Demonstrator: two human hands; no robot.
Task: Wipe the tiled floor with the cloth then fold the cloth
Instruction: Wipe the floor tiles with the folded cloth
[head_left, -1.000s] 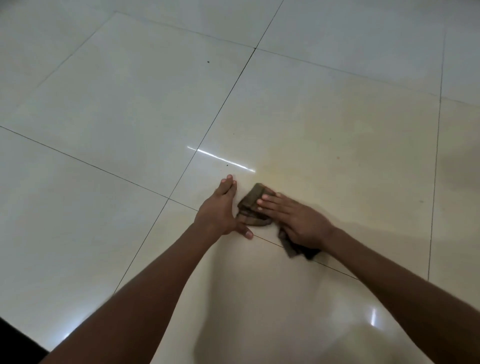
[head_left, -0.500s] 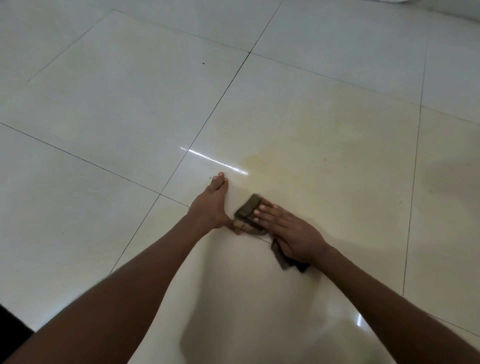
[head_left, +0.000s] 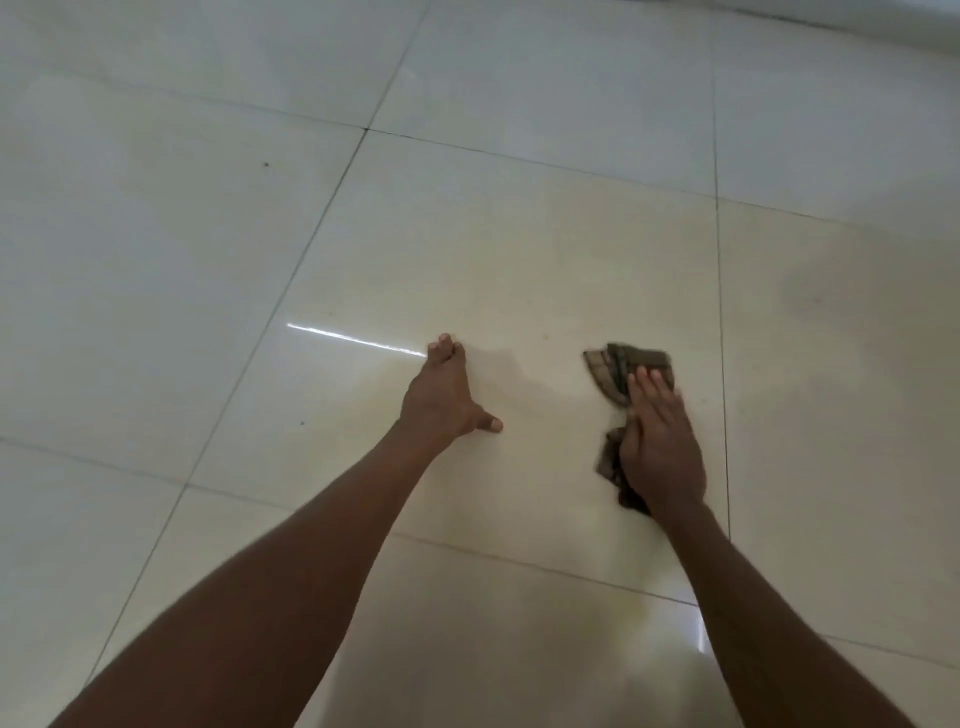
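No legible text, labels, brands, numbers or signs anywhere in view.

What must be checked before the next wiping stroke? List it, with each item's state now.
1. Right hand flat on the brown cloth, fingers straight: ok.
2. Cloth lying on the tiled floor, bunched, part of it showing beyond the fingertips: ok for wiping.
3. Left hand braced flat on the tile, apart from the cloth: ok.
4. Floor ahead of the cloth bare of obstacles: ok.
5. Small dark speck on the far left tile wiped: not ok.
6. Cloth folded: not ok.
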